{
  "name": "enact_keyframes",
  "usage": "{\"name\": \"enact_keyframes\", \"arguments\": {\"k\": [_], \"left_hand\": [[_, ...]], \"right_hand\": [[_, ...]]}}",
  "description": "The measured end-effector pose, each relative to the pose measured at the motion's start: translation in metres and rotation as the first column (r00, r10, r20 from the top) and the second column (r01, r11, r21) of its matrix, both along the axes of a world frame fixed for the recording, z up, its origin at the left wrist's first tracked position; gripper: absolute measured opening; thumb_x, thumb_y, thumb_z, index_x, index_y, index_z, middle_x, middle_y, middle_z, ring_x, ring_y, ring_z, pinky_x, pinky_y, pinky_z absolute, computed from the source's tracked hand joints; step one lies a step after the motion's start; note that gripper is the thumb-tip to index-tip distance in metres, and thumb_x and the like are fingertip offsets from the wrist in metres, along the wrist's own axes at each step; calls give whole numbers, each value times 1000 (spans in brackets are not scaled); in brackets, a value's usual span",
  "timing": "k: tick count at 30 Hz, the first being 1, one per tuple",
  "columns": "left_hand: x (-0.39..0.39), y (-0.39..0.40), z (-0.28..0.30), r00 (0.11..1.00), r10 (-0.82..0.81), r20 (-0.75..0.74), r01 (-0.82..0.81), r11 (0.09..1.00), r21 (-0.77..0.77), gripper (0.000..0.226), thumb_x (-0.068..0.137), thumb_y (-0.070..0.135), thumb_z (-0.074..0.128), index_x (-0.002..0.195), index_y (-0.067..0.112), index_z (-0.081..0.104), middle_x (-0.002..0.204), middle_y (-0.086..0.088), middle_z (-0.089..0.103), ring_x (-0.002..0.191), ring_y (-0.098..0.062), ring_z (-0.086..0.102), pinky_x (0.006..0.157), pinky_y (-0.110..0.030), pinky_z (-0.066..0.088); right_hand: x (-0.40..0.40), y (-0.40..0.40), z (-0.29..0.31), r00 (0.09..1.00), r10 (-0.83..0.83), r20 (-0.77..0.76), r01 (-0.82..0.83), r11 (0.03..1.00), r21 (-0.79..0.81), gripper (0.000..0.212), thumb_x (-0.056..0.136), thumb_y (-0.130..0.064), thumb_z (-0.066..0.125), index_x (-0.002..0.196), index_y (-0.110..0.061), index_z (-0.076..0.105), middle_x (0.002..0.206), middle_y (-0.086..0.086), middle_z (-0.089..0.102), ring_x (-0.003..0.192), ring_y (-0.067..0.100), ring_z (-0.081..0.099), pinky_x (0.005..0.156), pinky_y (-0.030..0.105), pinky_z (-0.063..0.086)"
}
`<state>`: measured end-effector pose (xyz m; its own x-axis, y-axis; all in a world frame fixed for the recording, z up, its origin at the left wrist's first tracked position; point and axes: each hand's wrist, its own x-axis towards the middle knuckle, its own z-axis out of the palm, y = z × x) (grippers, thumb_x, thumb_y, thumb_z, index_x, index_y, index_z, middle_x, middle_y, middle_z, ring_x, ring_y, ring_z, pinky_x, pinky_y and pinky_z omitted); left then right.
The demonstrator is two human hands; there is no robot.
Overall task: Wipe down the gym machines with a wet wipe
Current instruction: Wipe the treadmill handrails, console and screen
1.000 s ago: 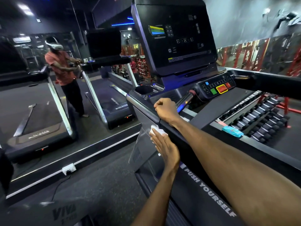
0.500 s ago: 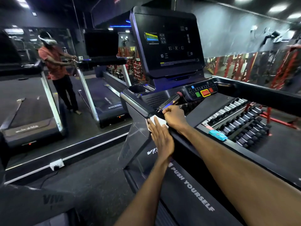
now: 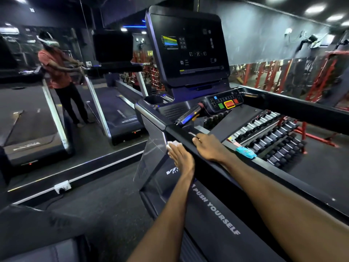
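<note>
Right now the left hand (image 3: 182, 159) presses a white wet wipe (image 3: 172, 144) flat against the outer face of the treadmill's side handrail (image 3: 177, 132), just where the rail meets the silver upright (image 3: 151, 146). Its fingers lie straight over the wipe, pushing rather than pinching, and only a corner of the wipe shows past the fingertips. The right hand (image 3: 209, 148) rests on top of the same rail, fingers curled over its far edge as a brace; it holds nothing else.

The main risk is that the wipe slides out from under the flat fingers, since nothing pinches it, and drops to the floor beside the machine. A stroke along the rail with uneven pressure would likely cause that, or bunch the wipe so that only a narrow strip gets cleaned. The control panel (image 3: 225, 102) with its coloured buttons sits further up the rail; a careless sweep that way could press one. A blue packet (image 3: 245, 152) lies on the treadmill's far edge and could be knocked off by the right forearm.
</note>
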<state>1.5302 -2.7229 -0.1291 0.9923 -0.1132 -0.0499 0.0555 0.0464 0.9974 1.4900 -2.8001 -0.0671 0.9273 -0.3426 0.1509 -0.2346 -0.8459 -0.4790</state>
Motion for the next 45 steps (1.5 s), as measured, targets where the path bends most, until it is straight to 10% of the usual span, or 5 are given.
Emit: {"name": "enact_keyframes", "arguments": {"k": [24, 30, 45], "left_hand": [[-54, -11, 16, 998, 2, 70, -5, 1000, 31, 52, 109, 28, 18, 157, 27, -1, 165, 3, -9, 152, -19, -7, 119, -41, -1], [-56, -13, 2, 998, 59, 35, -58, 998, -18, 52, 109, 25, 18, 158, 20, 1, 166, 2, -6, 151, -13, -8, 115, -26, -4], [-102, -18, -4, 987, 59, 150, -61, 998, 9, 50, 109, 27, 15, 157, 22, 1, 164, 7, -7, 151, -11, -8, 114, -25, -5]], "right_hand": [[2, -7, 0, 999, -34, -14, 36, 987, 156, 37, 94, -28, 39, 100, -5, 66, 117, 22, 66, 114, 39, 58, 99, 46, 46], [3, -10, -2, 998, -59, 12, 56, 981, 187, 28, 94, -21, 43, 66, -16, 46, 104, 23, 67, 102, 37, 62, 86, 37, 45], [-20, -9, -1, 1000, -7, -24, 11, 985, 172, 33, 96, -19, 40, 103, 3, 64, 118, 29, 63, 114, 42, 57, 85, 35, 42]]}}
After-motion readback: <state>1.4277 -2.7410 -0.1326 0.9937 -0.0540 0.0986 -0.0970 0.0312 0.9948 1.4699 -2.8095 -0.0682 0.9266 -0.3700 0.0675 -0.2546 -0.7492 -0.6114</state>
